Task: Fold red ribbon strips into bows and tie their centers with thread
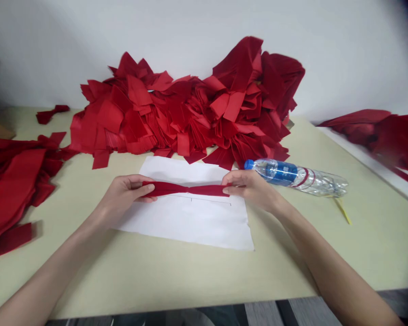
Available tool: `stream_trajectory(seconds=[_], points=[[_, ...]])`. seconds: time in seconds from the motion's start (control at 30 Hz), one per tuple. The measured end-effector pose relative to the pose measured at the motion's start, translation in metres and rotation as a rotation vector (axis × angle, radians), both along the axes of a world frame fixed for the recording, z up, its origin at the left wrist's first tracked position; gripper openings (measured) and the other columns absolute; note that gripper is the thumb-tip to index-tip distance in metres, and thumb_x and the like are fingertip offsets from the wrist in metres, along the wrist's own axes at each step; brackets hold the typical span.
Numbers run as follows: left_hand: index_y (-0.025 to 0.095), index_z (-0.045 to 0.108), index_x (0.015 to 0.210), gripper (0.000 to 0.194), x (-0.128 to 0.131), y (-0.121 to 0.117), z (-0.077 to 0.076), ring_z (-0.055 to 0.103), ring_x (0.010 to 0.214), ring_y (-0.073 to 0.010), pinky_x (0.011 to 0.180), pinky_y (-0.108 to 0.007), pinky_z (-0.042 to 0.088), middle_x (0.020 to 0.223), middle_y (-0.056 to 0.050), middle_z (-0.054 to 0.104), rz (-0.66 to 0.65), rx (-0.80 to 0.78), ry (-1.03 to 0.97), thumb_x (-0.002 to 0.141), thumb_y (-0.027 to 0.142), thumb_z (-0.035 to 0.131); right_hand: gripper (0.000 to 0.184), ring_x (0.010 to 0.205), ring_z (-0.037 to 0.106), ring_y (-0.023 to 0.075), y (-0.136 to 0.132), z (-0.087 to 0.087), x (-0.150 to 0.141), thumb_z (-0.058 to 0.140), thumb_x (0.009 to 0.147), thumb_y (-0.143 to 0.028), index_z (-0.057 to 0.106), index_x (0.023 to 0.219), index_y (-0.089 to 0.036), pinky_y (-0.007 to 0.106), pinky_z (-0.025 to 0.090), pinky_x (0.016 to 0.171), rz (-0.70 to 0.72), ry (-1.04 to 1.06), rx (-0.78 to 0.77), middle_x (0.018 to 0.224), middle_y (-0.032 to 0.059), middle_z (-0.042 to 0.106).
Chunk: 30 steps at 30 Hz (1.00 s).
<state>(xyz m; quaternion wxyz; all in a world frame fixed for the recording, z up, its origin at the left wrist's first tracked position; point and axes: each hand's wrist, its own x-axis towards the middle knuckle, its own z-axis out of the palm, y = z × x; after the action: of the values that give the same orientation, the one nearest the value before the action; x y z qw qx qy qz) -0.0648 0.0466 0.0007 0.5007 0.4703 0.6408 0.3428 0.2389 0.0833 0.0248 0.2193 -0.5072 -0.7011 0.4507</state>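
Note:
Stretched between my two hands is a red ribbon strip (172, 188), pinched narrow at its middle. My left hand (127, 190) grips its left end between thumb and fingers. At the other end, my right hand (246, 188) pinches the ribbon too. Beneath it lies a white sheet of paper (197, 226) with a thin ruled line and short marks on it. The ribbon runs roughly along that line, slightly above it in the view.
A large heap of red ribbon pieces (177, 113) stands against the wall. More red ribbon (17, 185) lies at the left, and another bundle (377, 131) at the right. A clear plastic bottle (326, 182) with a blue cap lies right of my right hand, beside a yellow strip (342, 211).

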Motion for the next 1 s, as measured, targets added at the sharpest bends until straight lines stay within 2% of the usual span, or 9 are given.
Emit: stream_trajectory(seconds=[0.1,0.2,0.27,0.4,0.5,0.57,0.7,0.83,1.0], points=[[0.021,0.067,0.086,0.024,0.003,0.002,0.004,0.065,0.074,-0.019,0.067,-0.027,0.05,0.083,-0.002,0.07,-0.138,0.035,0.059,0.067,0.035,0.068,0.015,0.066,0.055,0.0109,-0.001,0.002,-0.001,0.063,0.069,-0.026,0.056,0.077,-0.016,0.025,0.043,0.063,0.1,0.027,-0.064,0.075,0.0006,0.059],[0.021,0.069,0.084,0.024,0.007,0.003,0.006,0.063,0.086,-0.0232,0.074,-0.031,0.049,0.09,-0.003,0.07,-0.263,0.088,0.167,0.065,0.035,0.069,0.029,0.068,0.057,0.0121,-0.005,0.0,-0.005,0.065,0.07,-0.031,0.057,0.093,-0.017,0.026,0.045,0.066,0.194,0.044,-0.129,0.077,0.0007,0.062],[0.021,0.069,0.084,0.024,0.013,0.003,0.008,0.063,0.085,-0.0241,0.075,-0.034,0.049,0.088,-0.004,0.07,-0.292,0.069,0.161,0.066,0.037,0.067,0.035,0.075,0.059,0.014,-0.008,-0.003,-0.011,0.066,0.069,-0.037,0.06,0.098,-0.017,0.029,0.046,0.072,0.208,0.012,-0.094,0.081,0.0019,0.064],[0.019,0.067,0.088,0.026,0.026,0.001,0.016,0.064,0.08,-0.0216,0.075,-0.033,0.051,0.087,-0.004,0.07,-0.232,0.002,-0.138,0.068,0.037,0.068,0.029,0.087,0.06,0.0156,-0.017,-0.006,-0.025,0.062,0.074,-0.041,0.067,0.092,-0.019,0.029,0.045,0.082,0.22,0.058,-0.03,0.09,0.0021,0.066],[0.019,0.065,0.089,0.024,0.038,0.0,0.021,0.064,0.086,-0.0198,0.084,-0.035,0.049,0.091,-0.004,0.069,-0.191,0.05,-0.455,0.073,0.038,0.064,0.025,0.083,0.061,0.0142,-0.022,-0.006,-0.031,0.063,0.074,-0.037,0.066,0.089,-0.018,0.028,0.047,0.078,0.175,0.189,-0.129,0.088,0.002,0.067],[0.019,0.064,0.092,0.026,0.047,-0.002,0.021,0.062,0.092,-0.0212,0.088,-0.038,0.047,0.096,-0.005,0.068,-0.233,0.057,-0.579,0.075,0.038,0.062,0.025,0.079,0.062,0.013,-0.024,-0.006,-0.033,0.065,0.072,-0.036,0.064,0.088,-0.017,0.028,0.048,0.076,0.126,0.276,-0.222,0.087,0.0022,0.067],[0.017,0.065,0.09,0.024,0.066,-0.011,0.012,0.063,0.089,-0.0217,0.086,-0.036,0.046,0.089,-0.005,0.07,-0.318,0.031,-0.464,0.068,0.026,0.069,0.027,0.075,0.062,0.0125,-0.029,-0.01,-0.036,0.068,0.069,-0.036,0.063,0.086,-0.016,0.027,0.048,0.072,0.068,0.32,-0.29,0.084,0.003,0.067],[0.018,0.065,0.081,0.016,0.075,-0.021,0.001,0.063,0.082,-0.0193,0.081,-0.033,0.046,0.083,-0.002,0.07,-0.239,0.053,-0.376,0.07,0.029,0.068,0.026,0.068,0.059,0.0119,-0.036,-0.014,-0.044,0.069,0.067,-0.037,0.061,0.08,-0.016,0.026,0.047,0.066,0.03,0.296,-0.272,0.076,0.0014,0.065],[0.017,0.062,0.078,0.013,0.076,-0.025,-0.004,0.063,0.079,-0.0176,0.076,-0.03,0.047,0.079,-0.001,0.067,-0.193,0.046,-0.34,0.075,0.03,0.063,0.025,0.064,0.056,0.0109,-0.044,-0.017,-0.052,0.068,0.068,-0.038,0.055,0.072,-0.017,0.025,0.045,0.062,-0.029,0.268,-0.2,0.068,-0.0018,0.06]])
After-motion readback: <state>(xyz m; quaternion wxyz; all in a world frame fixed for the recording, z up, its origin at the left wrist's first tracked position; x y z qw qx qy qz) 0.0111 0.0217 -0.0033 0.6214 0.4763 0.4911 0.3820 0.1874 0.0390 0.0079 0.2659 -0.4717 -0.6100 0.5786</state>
